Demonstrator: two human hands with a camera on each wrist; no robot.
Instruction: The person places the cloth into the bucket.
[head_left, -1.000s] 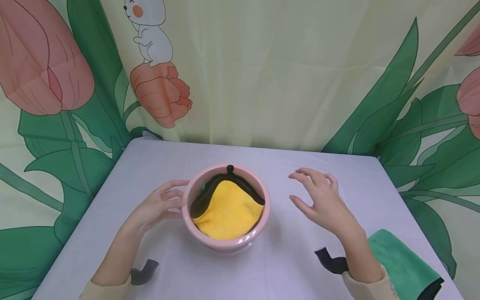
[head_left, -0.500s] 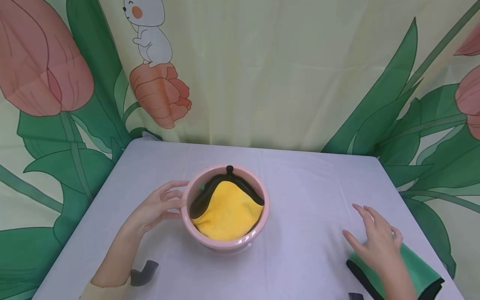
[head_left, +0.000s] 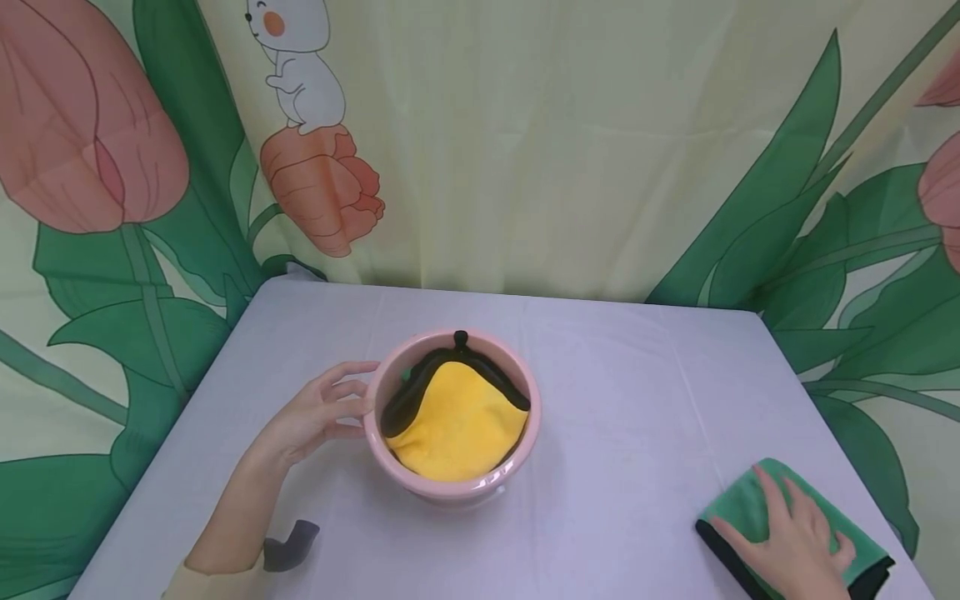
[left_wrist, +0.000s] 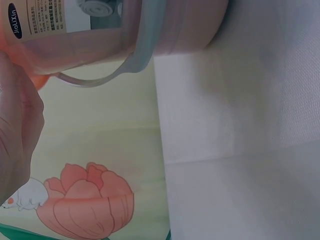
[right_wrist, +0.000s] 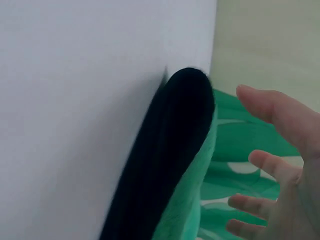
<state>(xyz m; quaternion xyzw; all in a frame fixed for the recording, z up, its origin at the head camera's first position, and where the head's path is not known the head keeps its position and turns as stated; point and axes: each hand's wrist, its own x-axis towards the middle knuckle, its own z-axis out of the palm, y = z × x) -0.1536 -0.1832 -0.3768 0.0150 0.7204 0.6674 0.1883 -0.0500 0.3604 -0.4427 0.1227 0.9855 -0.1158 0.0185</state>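
A round pink bucket (head_left: 534, 417) stands upright near the table's middle; a label (left_wrist: 47, 17) and a pale handle (left_wrist: 147, 35) show on its side. Inside it lies a yellow cloth (head_left: 457, 421) with a thick black border. My left hand (head_left: 322, 412) touches the bucket's left rim with its fingertips; in the left wrist view only part of this hand shows. At the right front lies a folded green cloth (head_left: 753, 492) with black edging. My right hand (head_left: 795, 537) is over that cloth, fingers spread, and the right wrist view shows a gap between fingers and cloth.
The table (head_left: 615, 417) has a pale lilac cover. Behind it hangs a curtain (head_left: 525, 150) printed with tulips, a rabbit and a carrot. A dark strap end (head_left: 291, 546) sticks out by my left wrist.
My right hand has moved right and toward the front, from beside the bucket to over the green cloth. The left hand and the bucket have stayed in place.
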